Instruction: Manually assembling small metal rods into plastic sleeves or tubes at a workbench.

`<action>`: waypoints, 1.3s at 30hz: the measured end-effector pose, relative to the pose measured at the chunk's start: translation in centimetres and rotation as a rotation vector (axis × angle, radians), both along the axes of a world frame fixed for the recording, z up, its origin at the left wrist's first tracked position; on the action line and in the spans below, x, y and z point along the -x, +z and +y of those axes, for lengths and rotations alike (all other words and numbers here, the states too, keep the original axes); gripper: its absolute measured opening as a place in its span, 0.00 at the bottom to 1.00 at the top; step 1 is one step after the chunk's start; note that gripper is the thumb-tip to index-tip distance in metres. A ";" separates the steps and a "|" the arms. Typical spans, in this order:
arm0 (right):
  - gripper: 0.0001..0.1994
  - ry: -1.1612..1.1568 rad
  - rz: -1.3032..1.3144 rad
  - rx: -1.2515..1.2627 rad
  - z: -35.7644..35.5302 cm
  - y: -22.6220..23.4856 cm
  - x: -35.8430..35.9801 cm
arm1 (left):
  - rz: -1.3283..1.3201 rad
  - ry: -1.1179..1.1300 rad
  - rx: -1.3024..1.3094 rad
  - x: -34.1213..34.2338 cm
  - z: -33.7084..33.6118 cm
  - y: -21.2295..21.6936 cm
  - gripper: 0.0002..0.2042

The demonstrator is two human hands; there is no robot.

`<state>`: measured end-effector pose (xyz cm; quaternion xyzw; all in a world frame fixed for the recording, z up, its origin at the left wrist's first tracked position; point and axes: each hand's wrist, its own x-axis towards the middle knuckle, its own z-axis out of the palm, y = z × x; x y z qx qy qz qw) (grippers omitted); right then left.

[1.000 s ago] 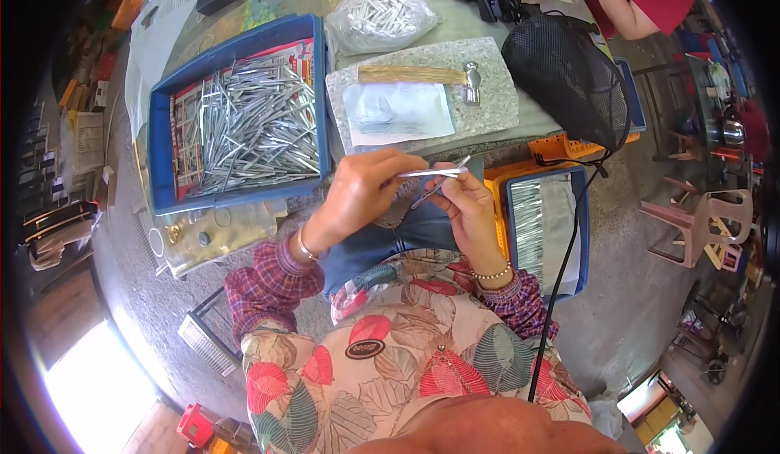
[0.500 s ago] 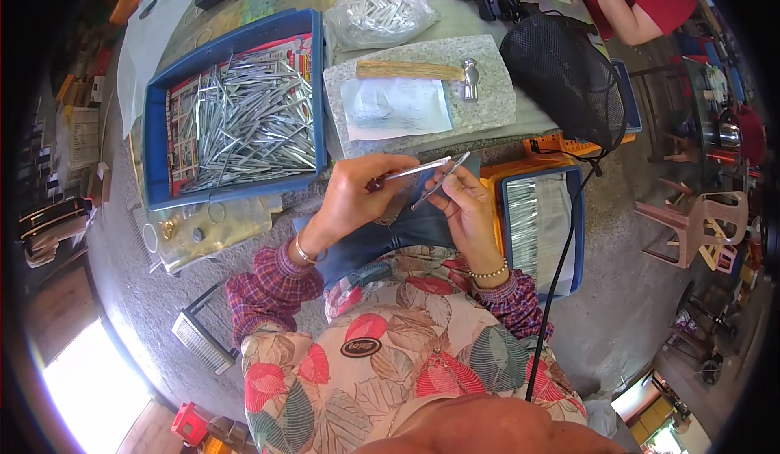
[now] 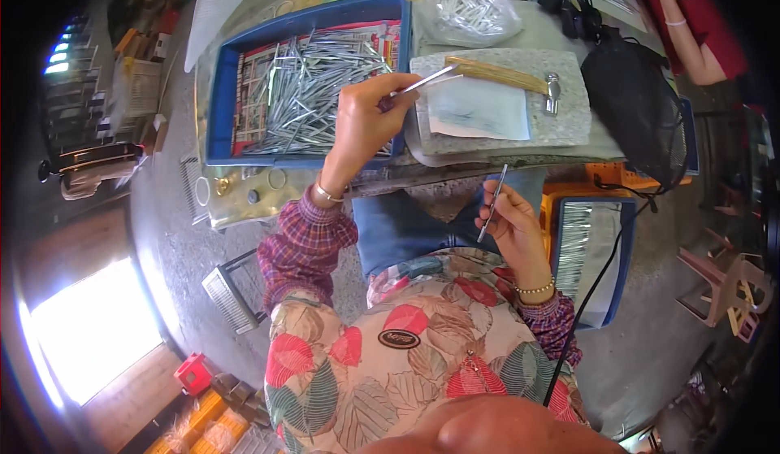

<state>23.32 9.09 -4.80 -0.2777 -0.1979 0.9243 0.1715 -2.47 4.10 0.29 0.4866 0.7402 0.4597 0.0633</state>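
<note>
1. Metal strips (image 3: 313,88) lie heaped in a blue tray (image 3: 218,112) on the desk (image 3: 244,202), at far left.
2. The left hand (image 3: 366,121) is closed around one thin metal strip (image 3: 422,82), holding it over the tray's right edge, beside a grey stone slab (image 3: 569,125) bearing a hammer (image 3: 504,76) and white paper (image 3: 479,111).
3. The right hand (image 3: 512,226) pinches a second strip (image 3: 492,202) upright above the lap.
4. A firm pinch near each strip's end probably keeps it from slipping.
5. A second tray (image 3: 621,251) sits at right.

clear plastic bag of metal pieces (image 3: 474,11) at table's far edge, red-and-white printed sheet (image 3: 258,88) lining blue tray (image 3: 218,96)
</note>
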 end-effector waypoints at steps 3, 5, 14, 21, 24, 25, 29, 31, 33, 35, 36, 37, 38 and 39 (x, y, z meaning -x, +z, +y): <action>0.14 0.055 -0.043 0.010 -0.3 0.1 0.4 | -0.059 0.042 0.054 0.8 0.8 -0.4 0.09; 0.14 0.069 -0.045 0.026 -0.7 0.3 0.8 | 0.007 0.043 0.040 1.6 2.2 0.1 0.09; 0.14 0.068 -0.016 0.072 -0.7 0.9 0.9 | 0.210 -0.150 -0.009 3.8 11.1 -0.2 0.08; 0.15 0.108 -0.073 0.158 -0.2 1.3 0.5 | 0.044 -0.739 0.112 -4.5 1.6 1.9 0.08; 0.14 0.142 0.008 0.207 -0.4 0.7 0.4 | 0.141 -0.774 0.148 -5.0 0.5 1.0 0.09; 0.13 0.139 0.002 0.207 -0.6 0.6 0.3 | 0.158 -0.802 0.156 -5.0 0.2 0.9 0.10; 0.13 0.144 -0.001 0.209 -1.1 0.5 0.2 | 0.296 -0.863 0.153 -5.1 -0.5 1.3 0.13; 0.13 0.141 -0.013 0.242 -1.4 0.3 0.2 | 0.385 -0.870 0.160 -5.2 -1.1 1.6 0.13; 0.13 0.156 -0.033 0.225 -1.3 0.7 0.3 | 0.528 -0.893 0.117 -5.2 -1.2 1.8 0.15; 0.14 0.175 -0.051 0.211 -1.3 1.4 0.4 | 0.562 -0.893 0.088 -5.4 -1.6 1.5 0.15; 0.13 0.190 -0.092 0.195 -1.4 1.7 0.5 | 0.594 -0.896 0.058 -5.4 -1.8 1.4 0.15; 0.12 0.205 -0.132 0.179 -1.4 1.8 0.5 | 0.619 -0.894 0.045 -5.4 -1.8 1.4 0.15; 0.12 0.205 -0.129 0.181 -1.5 1.8 0.5 | 0.620 -0.894 0.047 -5.5 -1.9 1.3 0.15; 0.13 0.204 -0.121 0.179 -1.5 1.8 0.5 | 0.584 -0.884 0.030 -5.5 -1.9 1.1 0.14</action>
